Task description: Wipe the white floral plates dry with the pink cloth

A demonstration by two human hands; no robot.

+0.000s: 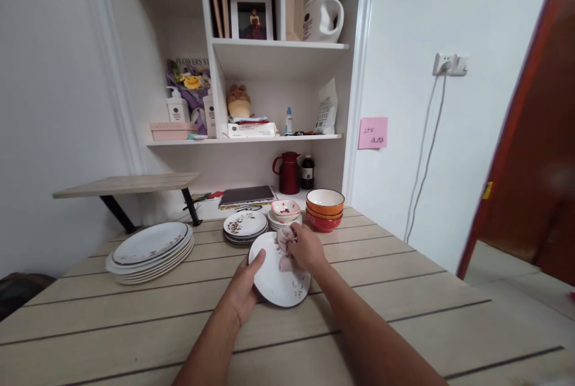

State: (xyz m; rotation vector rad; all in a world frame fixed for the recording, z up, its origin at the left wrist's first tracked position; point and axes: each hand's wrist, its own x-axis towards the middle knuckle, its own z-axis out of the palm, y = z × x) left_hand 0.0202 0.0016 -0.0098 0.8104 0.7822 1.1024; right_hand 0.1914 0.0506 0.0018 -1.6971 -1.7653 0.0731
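Note:
A white plate with a dark rim and a floral print (274, 278) is tilted up above the table. My left hand (245, 287) grips its left edge, thumb on the face and fingers behind. My right hand (306, 247) is closed on a pinkish cloth (286, 240), which touches the plate's upper part. Just behind the plate are a stack of small patterned plates (245, 224) and a small pink-rimmed bowl (286, 210) on little dishes. Orange and red bowls (324, 209) are stacked to the right.
A stack of large white plates (150, 253) stands at the left of the slatted table (404, 314), near a raised wooden shelf (126, 184). Toward the back are a dark laptop (247, 195), a red jug (288, 173) and a dark bottle (307, 173).

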